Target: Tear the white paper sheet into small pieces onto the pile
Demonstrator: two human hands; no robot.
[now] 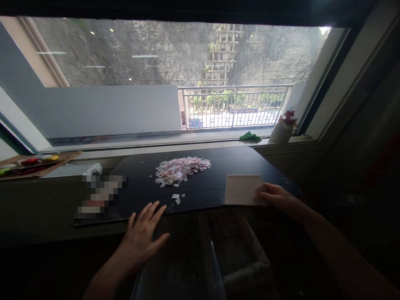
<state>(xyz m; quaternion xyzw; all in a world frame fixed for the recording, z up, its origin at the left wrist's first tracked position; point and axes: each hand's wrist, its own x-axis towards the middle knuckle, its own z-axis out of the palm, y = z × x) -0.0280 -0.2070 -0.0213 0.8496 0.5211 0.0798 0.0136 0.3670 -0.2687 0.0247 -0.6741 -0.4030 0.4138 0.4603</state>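
A heap of small pale pink and white paper-like scraps lies on the dark tabletop. A few loose pieces rest apart from it, closer to the front edge. My left hand is at that front edge, fingers spread, with nothing in it. On the right, my right hand pinches the right side of a thin, whitish rectangular scraper-like sheet with rounded corners. The sheet is over the tabletop near the front; whether it touches the surface I cannot tell.
A blurred-out item lies at the tabletop's left end. Cardboard with colourful things and a white ribbed object are farther left. On the windowsill are a green cloth-like piece and a whitish jar-like object. A bin-like container stands below.
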